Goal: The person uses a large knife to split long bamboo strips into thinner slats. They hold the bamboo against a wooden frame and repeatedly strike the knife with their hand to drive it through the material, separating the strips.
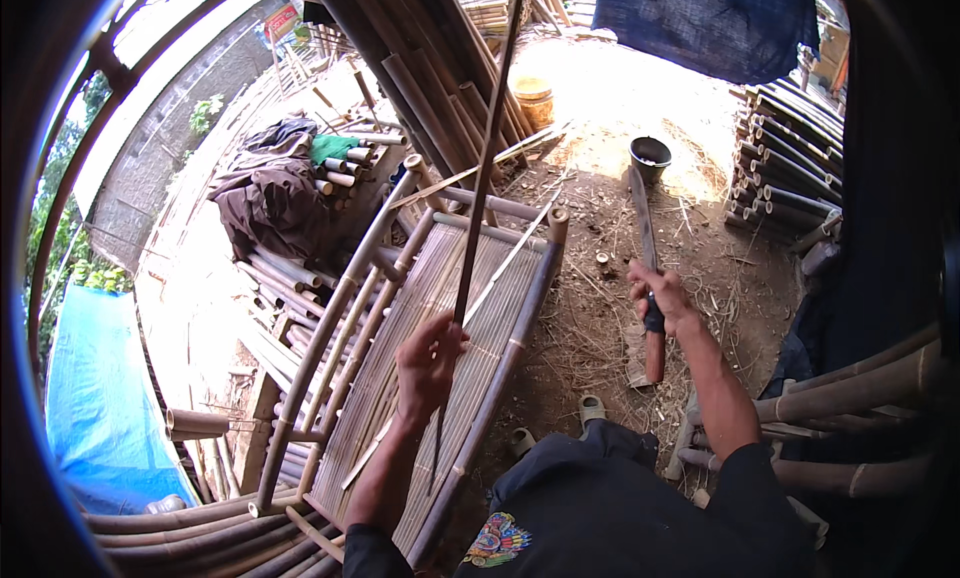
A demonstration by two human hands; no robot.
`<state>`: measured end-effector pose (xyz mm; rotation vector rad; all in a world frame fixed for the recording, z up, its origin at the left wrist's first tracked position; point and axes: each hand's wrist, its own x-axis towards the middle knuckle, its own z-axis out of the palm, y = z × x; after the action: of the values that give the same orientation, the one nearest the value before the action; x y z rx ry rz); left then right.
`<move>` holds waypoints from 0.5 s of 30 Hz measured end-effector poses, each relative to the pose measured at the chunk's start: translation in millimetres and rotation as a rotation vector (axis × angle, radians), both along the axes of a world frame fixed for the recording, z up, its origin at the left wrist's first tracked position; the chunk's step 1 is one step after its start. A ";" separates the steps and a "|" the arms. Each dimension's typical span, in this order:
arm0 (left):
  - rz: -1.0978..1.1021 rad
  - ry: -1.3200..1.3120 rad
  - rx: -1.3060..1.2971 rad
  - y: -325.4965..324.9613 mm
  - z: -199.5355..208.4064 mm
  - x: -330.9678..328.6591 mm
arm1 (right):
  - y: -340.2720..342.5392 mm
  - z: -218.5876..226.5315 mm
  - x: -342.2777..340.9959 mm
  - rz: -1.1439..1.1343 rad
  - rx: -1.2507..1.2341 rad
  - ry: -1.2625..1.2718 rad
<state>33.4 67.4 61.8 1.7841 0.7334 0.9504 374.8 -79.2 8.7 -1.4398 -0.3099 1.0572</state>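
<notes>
My left hand [428, 363] is closed around a long, thin, dark bamboo strip [484, 178]. The strip stands nearly upright, rising past the top edge of the view, with its lower end below my fist. My right hand [668, 296] grips a machete [645, 223] near where the blade meets the handle. Its long blade points away from me, and the brown wooden handle sticks out behind my hand. Under my left forearm stands a bamboo bench [515, 350] with a slatted seat. A pale split strip [510, 258] lies slantwise across that seat.
A black bucket [650, 158] stands on the dirt floor beyond the machete, and a yellowish tub [533, 100] farther off. Bamboo poles are stacked at the right [790, 158]. Brown cloth [280, 203] covers poles at the left. Bamboo framing [850, 393] rises at my right.
</notes>
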 end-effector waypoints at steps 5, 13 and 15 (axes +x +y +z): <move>0.097 0.149 0.139 54.2 86.5 61.2 | 17.1 13.5 -113.2 0.190 0.152 0.278; 0.053 -0.567 -0.467 -9.5 28.6 96.2 | 73.2 30.7 -153.6 -0.316 0.337 0.410; 0.003 -0.496 -0.577 -29.1 9.4 91.1 | 80.6 18.5 -136.3 -0.404 0.392 0.446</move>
<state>124.5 38.3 71.2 0.9930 0.6058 1.0033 238.5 1.3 27.2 -0.8386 0.0938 0.8916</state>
